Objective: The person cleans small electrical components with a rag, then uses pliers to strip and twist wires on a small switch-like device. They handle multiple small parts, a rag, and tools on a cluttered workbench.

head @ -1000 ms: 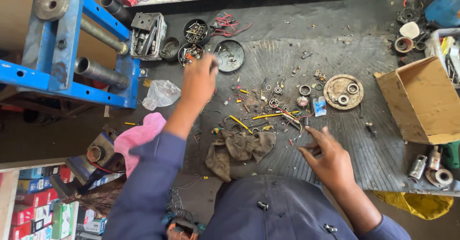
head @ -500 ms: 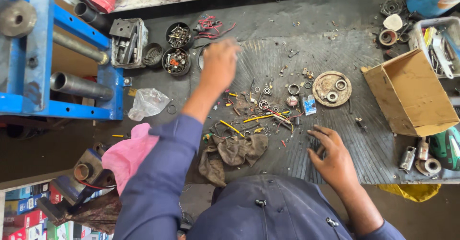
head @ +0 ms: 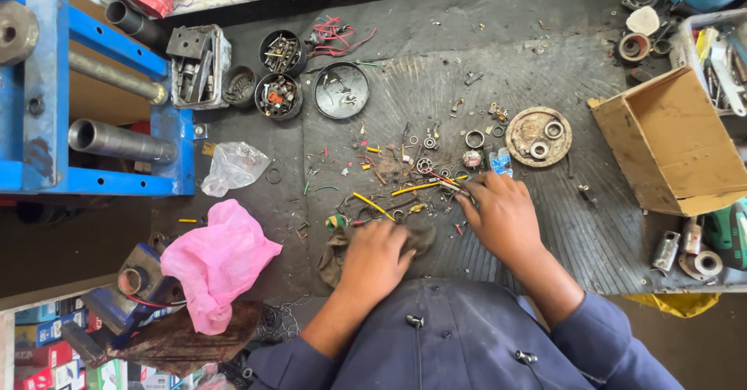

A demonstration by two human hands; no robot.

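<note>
My left hand (head: 377, 258) rests closed on a dirty grey-brown rag (head: 420, 238) at the near edge of the dark rubber bench mat (head: 545, 55). My right hand (head: 502, 215) lies palm down beside it, fingertips among a scatter of small parts: yellow wire pieces (head: 424, 187), bearings and washers (head: 475, 138). Whether the right fingers pinch anything is hidden. A round rusty metal disc (head: 538, 135) with two rings on it lies just beyond the right hand.
Round tins of small hardware (head: 280, 54) and a shallow black lid (head: 341, 90) stand at the back left. An open cardboard box (head: 675, 141) sits right. A blue steel press frame (head: 47, 110) is left, with a clear plastic bag (head: 233, 166) and a pink bag (head: 218, 261) nearby.
My left hand has drawn back from the tins at the far left and come down onto the rag. My right hand has moved forward into the scattered parts.
</note>
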